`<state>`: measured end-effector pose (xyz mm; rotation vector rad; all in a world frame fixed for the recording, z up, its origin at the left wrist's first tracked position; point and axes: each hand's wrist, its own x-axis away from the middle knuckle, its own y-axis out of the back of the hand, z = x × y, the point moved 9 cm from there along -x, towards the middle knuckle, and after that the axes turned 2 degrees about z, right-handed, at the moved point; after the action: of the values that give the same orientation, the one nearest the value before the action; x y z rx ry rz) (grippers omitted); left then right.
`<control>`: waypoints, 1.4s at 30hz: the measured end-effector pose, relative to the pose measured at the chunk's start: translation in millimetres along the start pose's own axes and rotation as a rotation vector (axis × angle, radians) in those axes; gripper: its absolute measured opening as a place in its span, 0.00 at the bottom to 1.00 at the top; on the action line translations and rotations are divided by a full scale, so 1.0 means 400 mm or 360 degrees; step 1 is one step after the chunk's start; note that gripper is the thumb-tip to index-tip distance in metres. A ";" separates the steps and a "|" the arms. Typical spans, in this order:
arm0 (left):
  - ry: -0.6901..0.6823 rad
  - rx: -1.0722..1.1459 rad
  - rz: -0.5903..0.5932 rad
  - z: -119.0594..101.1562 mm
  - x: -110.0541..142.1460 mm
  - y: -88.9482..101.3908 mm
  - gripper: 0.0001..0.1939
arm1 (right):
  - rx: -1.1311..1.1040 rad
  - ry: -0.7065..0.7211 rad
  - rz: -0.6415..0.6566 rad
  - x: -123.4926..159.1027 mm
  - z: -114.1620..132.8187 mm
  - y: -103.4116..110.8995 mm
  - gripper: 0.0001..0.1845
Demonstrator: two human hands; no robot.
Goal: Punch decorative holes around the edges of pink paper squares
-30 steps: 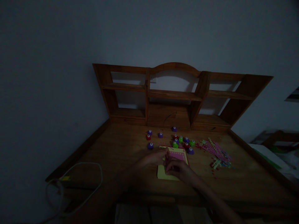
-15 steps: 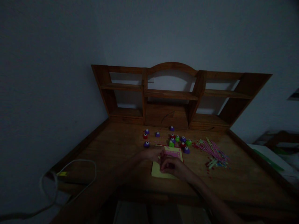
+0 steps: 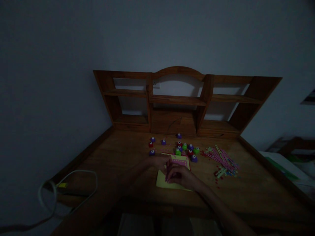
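A yellow sheet or card with a red edge and a pink panel lies on the desk in front of me. My left hand reaches over its left part, fingers bent and close together. Touching or nearly touching it, my right hand curls with thumb and fingers pinched over the middle of the card. Whatever the fingertips hold is too small and dark to make out. Just behind the card stand several one-eyed toy pieces, among them a green one and a purple one.
Pink perforated strips and small coloured bits lie to the right, with a pale strip beside them. A wooden shelf unit stands along the back of the desk. A white cable loops at the left edge.
The whole view has shifted slightly, so everything sits a little further left. Both hands keep nearly the same pinched pose over the card.
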<state>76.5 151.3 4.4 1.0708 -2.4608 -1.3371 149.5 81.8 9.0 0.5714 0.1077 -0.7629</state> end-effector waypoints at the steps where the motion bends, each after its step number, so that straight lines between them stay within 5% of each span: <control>1: 0.0002 0.0065 0.0214 -0.004 -0.005 -0.025 0.16 | -0.0004 -0.0002 -0.0007 0.000 -0.005 0.001 0.09; 3: 0.0052 0.0078 0.0548 -0.006 -0.007 -0.062 0.19 | -0.0013 -0.0001 -0.0021 0.001 -0.012 0.002 0.09; 6: 0.0163 0.0070 0.0700 -0.001 -0.011 -0.073 0.20 | -0.0056 0.0006 -0.0007 0.002 -0.012 0.002 0.09; 13: 0.0313 -0.0040 0.0796 -0.004 -0.010 -0.071 0.16 | -0.0168 -0.0039 0.0049 0.007 0.005 0.011 0.11; 20: 0.0224 -0.0028 0.0834 -0.039 -0.012 -0.069 0.16 | -0.0120 0.0001 0.0020 0.008 0.008 0.016 0.09; 42: 0.0324 -0.0172 0.0952 0.006 -0.010 -0.085 0.22 | -0.0107 -0.0022 0.0097 0.026 0.020 0.025 0.10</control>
<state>95.9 143.6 -22.6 0.3668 -2.2590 -1.0858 163.0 77.1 17.1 0.5032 0.1023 -0.7015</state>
